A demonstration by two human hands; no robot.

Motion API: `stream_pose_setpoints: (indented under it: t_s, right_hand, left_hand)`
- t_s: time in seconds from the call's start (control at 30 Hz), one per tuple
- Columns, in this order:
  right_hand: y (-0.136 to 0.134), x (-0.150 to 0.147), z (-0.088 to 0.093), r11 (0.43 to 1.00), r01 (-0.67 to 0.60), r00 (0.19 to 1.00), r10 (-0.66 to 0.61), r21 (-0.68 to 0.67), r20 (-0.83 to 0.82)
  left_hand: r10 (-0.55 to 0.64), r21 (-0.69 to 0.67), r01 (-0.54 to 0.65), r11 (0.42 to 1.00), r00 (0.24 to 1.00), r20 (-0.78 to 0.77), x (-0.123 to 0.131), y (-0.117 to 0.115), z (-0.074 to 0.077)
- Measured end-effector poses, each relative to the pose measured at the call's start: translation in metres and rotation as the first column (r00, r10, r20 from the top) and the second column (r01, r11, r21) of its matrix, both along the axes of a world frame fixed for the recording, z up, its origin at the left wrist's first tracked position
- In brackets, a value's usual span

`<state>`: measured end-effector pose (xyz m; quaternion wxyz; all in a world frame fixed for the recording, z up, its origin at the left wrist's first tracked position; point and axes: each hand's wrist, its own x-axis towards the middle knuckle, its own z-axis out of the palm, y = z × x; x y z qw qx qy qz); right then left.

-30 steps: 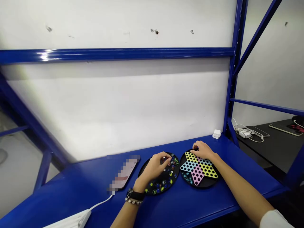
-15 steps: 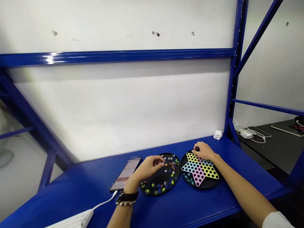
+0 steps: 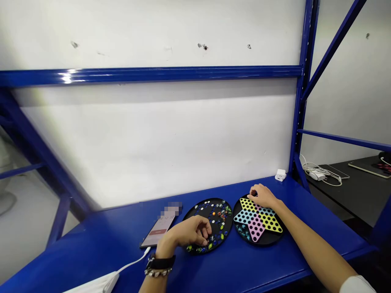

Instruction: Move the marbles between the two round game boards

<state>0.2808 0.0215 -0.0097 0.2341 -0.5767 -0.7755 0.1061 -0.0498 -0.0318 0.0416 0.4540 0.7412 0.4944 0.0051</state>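
Note:
My left hand (image 3: 195,232) is over the near part of a round black tray (image 3: 200,217) of loose glass marbles. Its fingers curl down with the thumb close to them, near the marbles; whatever is between the fingertips is hidden. A round Chinese checkers board (image 3: 257,221) lies just to the right, with a yellow, blue and pink star full of dark holes. Teal marbles (image 3: 243,231) sit in its left-hand rim section. At the board's far edge is my right hand (image 3: 261,195), fingers bent inward by a yellow point. Its fingertips are mostly hidden.
A phone (image 3: 161,224) lies left of the marble tray, with a white cable running to a white power strip (image 3: 94,283). A white charger (image 3: 280,175) stands at the blue table's back right. Blue frame posts (image 3: 297,122) rise behind; a black desk (image 3: 360,181) is at right.
My left hand has moved toward me over the marble tray, from its middle to its near side, and the fingers now point downward. My right hand has stayed at the board's far edge.

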Motion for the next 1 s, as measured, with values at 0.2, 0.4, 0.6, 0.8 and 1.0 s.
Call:
stream_pose_setpoints:
  t_s: [0.2, 0.4, 0.6, 0.8, 1.0]
  right_hand:
    - [-0.001, 0.000, 0.001, 1.000, -0.010, 1.000, 0.010, -0.005, -0.009]
    - [0.000, 0.000, -0.001, 1.000, -0.006, 1.000, 0.006, 0.000, -0.010]
    - [0.002, 0.001, -0.003, 1.000, -0.004, 1.000, 0.004, -0.001, -0.004]
    - [0.000, 0.001, 0.000, 1.000, -0.009, 1.000, 0.009, -0.008, 0.002]
    - [-0.001, 0.001, 0.002, 1.000, -0.015, 1.000, 0.015, -0.013, 0.008]
  left_hand:
    - [0.064, 0.065, -0.064, 0.996, 0.998, 0.007, 0.000, -0.005, 0.007]
    - [0.058, 0.207, -0.041, 0.978, 0.996, -0.074, 0.004, -0.019, 0.015]
    - [0.083, 0.217, -0.038, 0.975, 0.976, -0.200, 0.007, -0.022, 0.008]
    - [0.094, 0.182, -0.052, 0.982, 0.968, -0.232, -0.001, -0.017, -0.001]
    - [0.019, 0.138, 0.008, 0.990, 0.981, -0.193, 0.002, -0.017, -0.002]
